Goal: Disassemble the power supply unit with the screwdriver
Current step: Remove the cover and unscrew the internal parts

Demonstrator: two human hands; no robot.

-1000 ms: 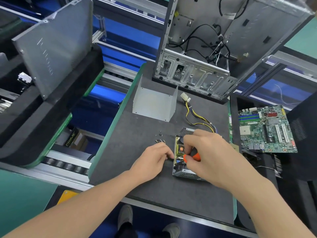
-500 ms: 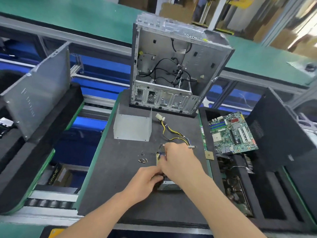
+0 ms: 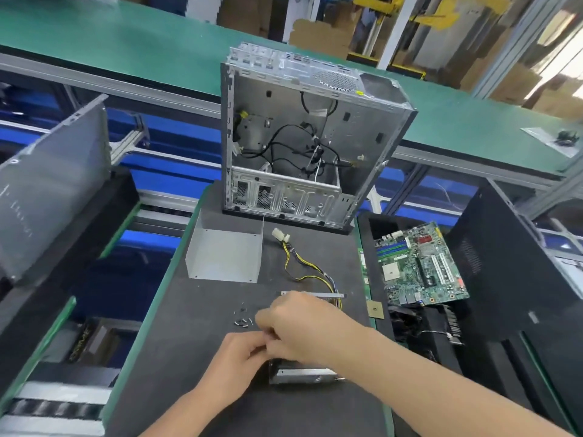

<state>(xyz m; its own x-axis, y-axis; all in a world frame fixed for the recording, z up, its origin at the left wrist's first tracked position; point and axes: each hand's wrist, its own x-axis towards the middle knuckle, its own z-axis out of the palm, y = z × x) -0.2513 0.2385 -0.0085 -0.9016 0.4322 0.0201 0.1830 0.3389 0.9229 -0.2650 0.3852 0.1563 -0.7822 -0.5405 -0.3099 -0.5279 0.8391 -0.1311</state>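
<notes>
At the far left a grey metal panel (image 3: 53, 197) is leaning against black foam, taking no part in the work. Moving right onto the dark mat (image 3: 176, 357), we are seeing the bent metal cover (image 3: 225, 257) standing well apart from everything else, and a scatter of loose screws (image 3: 243, 321) lying in front of it. From these we are judging that the outer shell and its fasteners are already off. Our left hand (image 3: 233, 357) is sitting at the near-left corner of the power supply unit (image 3: 299, 372), fingers curled and meeting the fingertips of our right hand (image 3: 303, 329). Blur is stopping us from telling whether they are pinching anything. The unit is lying on the mat in the near middle, mostly covered, with only its near metal edge showing. Our right hand is arching over it with fingers bent down. The screwdriver is not showing, so we cannot tell whether we are gripping it. A yellow-and-black cable bundle (image 3: 303, 269) is trailing back to a white connector (image 3: 280, 236), with the gutted computer case (image 3: 309, 137) standing behind. Further right a motherboard (image 3: 419, 266) is lying in a tray. We are guessing that freeing the inner board from its base is what is left.
</notes>
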